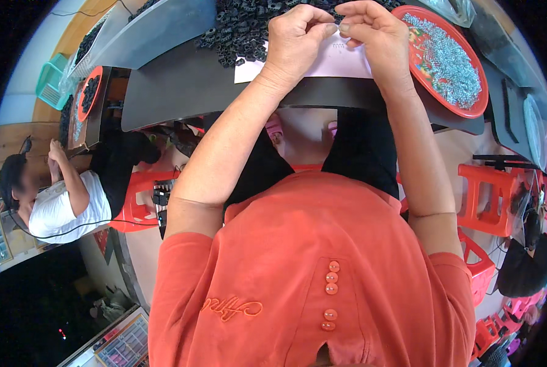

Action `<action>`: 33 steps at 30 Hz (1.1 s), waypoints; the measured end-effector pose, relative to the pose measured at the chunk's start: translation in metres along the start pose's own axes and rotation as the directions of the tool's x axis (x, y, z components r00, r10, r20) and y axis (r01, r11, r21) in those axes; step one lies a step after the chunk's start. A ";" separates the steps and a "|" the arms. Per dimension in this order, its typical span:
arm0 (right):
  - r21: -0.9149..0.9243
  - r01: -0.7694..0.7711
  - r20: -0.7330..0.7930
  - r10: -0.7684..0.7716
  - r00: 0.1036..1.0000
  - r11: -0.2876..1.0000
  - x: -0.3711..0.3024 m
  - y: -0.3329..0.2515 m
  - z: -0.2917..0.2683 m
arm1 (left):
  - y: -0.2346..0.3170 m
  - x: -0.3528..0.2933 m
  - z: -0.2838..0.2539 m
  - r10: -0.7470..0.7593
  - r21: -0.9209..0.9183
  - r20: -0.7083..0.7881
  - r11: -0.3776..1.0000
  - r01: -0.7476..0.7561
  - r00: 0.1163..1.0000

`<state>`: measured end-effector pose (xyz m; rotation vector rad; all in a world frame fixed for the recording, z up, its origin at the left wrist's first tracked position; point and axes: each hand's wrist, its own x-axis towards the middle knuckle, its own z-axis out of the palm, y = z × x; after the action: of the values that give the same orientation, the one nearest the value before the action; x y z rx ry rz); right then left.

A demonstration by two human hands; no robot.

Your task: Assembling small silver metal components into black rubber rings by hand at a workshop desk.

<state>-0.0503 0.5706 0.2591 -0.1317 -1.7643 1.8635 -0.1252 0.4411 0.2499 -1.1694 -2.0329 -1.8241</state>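
Note:
My left hand (295,46) and my right hand (380,46) meet over the far part of the dark table (188,92). Thumb and forefinger are pinched together on each, the tips almost touching; whatever lies between them is too small to make out. Under them is a sheet of pale paper (322,68) with a few tiny thin pieces (339,46) on it. Beyond and left of my left hand spreads a heap of small black plastic parts (237,30). Right of my right hand, a red tray (478,101) holds many small silvery metal pieces (448,64).
A translucent plastic bin (163,30) stands at the table's left back. Farther left, a person in a white top (71,205) sits at another table with a red tray (92,92). Red plastic stools (491,199) stand on the right.

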 end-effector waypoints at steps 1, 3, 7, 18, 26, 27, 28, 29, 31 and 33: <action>0.001 -0.002 -0.001 0.002 1.000 1.000 0.000 0.000 -0.001 | 0.000 0.000 -0.001 -0.002 0.000 0.002 1.000 0.002 1.000; 0.057 0.015 0.039 -0.017 0.999 0.998 0.000 -0.002 -0.001 | 0.002 0.000 -0.003 0.032 0.011 0.037 0.999 -0.033 0.999; 0.068 0.004 0.041 -0.006 0.999 0.998 -0.001 -0.007 0.004 | 0.006 0.004 -0.012 -0.216 -0.111 0.072 0.968 0.223 0.974; 0.029 0.098 0.107 -0.100 0.989 0.995 -0.003 -0.035 0.031 | 0.052 0.010 -0.045 -0.424 -0.382 0.136 0.812 0.442 0.895; 0.064 0.080 -0.051 -0.077 0.996 0.995 -0.001 -0.023 0.005 | 0.020 -0.009 -0.073 -0.187 0.204 -0.052 0.960 0.194 0.981; 0.078 0.081 -0.094 -0.074 0.993 0.994 0.001 -0.024 -0.001 | 0.013 -0.007 -0.078 -0.127 0.296 -0.051 0.945 0.136 0.991; 0.075 0.054 -0.126 -0.044 0.991 0.996 0.001 -0.026 -0.006 | 0.007 -0.004 -0.081 -0.103 0.341 -0.025 0.934 0.105 0.994; 0.068 0.061 -0.129 -0.052 0.990 0.996 0.002 -0.028 -0.010 | 0.003 0.001 -0.077 -0.096 0.334 -0.025 0.938 0.098 0.995; 0.052 0.046 -0.249 -0.032 0.968 0.998 0.002 -0.024 -0.016 | -0.003 0.012 -0.070 0.162 0.497 0.163 0.839 -0.223 0.973; 0.092 0.157 -0.226 -0.133 0.965 0.983 0.000 -0.009 -0.029 | 0.002 0.025 -0.046 0.285 0.531 0.275 0.751 -0.392 0.918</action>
<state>-0.0347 0.5959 0.2642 -0.1557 -1.4797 1.7628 -0.1577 0.4099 0.2778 -1.4104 -2.0604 -0.8547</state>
